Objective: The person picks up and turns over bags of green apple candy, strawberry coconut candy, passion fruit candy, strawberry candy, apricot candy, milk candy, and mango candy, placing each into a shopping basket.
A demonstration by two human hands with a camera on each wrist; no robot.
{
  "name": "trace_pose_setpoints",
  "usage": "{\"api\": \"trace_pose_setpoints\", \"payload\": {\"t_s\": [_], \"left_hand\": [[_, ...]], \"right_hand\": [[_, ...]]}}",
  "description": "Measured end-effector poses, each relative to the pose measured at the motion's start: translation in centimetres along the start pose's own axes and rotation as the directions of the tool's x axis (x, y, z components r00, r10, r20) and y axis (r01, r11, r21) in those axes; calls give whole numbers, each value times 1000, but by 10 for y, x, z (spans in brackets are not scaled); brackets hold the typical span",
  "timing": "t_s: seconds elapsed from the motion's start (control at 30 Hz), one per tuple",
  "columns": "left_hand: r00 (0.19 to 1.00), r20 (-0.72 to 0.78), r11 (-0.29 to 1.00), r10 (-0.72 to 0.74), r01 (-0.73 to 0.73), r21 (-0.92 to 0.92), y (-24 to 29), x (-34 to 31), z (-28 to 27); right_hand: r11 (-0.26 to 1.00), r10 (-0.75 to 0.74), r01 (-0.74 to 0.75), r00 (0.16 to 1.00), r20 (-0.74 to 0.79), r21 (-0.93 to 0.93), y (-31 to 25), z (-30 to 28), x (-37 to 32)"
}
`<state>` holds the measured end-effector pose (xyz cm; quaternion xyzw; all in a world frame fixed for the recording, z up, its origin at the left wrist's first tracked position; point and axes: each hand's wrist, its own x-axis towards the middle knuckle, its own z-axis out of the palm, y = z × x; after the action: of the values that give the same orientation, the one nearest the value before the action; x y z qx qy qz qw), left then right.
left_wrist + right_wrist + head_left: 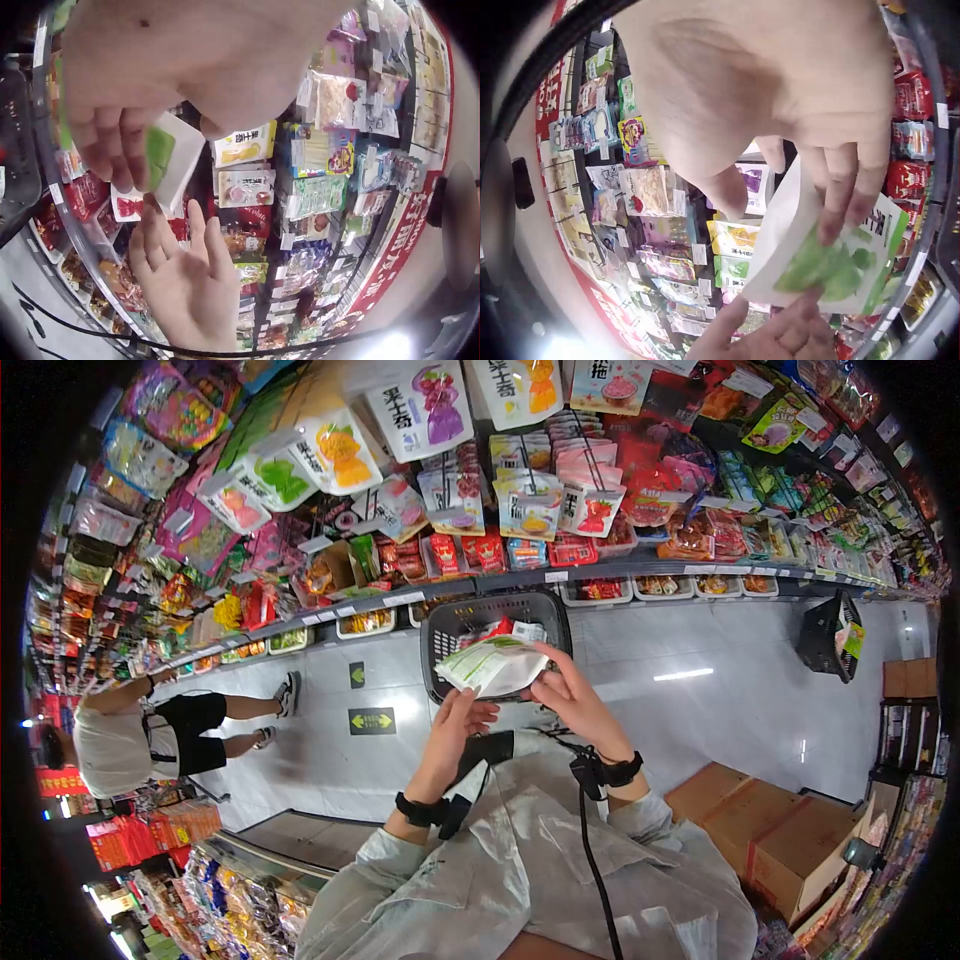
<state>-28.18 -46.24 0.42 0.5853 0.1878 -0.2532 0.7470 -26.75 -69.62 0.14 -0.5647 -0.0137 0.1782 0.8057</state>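
A white snack pouch with green print [492, 663] is held between both hands, above a black shopping basket [431, 678]. At its lower left edge, my left hand [452, 732] pinches it with the fingertips, the other fingers loosely bent. My right hand [577, 698] grips the opposite end, thumb and fingers on either side. In the right wrist view, the pouch front [832, 262] shows a green fruit picture, with right-hand fingers lying across it. Behind the pouch, red and white packets [503, 628] lie in the basket, partly hidden.
Ahead runs a shelf [470, 582] with hanging snack pouches and trays of packets. Another black basket [826, 642] stands on the floor at right. Cardboard boxes [765, 830] are at lower right. A person in a white top [115, 745] stands at left.
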Motion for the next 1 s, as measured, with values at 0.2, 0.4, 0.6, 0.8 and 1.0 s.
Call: {"api": "trace_pose_setpoints", "payload": {"t_s": [0.2, 0.4, 0.6, 0.8, 1.0], "left_hand": [[993, 103, 990, 62, -74, 120, -8, -4, 37], [972, 234, 979, 9, -55, 195, -27, -24, 44], [924, 381, 979, -8, -71, 191, -55, -54, 37], [885, 466, 994, -1, -52, 101, -99, -73, 39], [856, 517, 1000, -17, 24, -6, -127, -100, 54]], "right_hand": [[998, -57, 53, 994, 95, 37, 11, -30, 12], [979, 37, -32, 999, 20, -200, 1, -31, -13], [977, -34, 4, 990, -134, -214, -5, -19, -76], [946, -27, -54, 970, -243, -320, 10, -10, -151], [932, 11, -103, 966, -258, -347, 13, -16, -198]]}}
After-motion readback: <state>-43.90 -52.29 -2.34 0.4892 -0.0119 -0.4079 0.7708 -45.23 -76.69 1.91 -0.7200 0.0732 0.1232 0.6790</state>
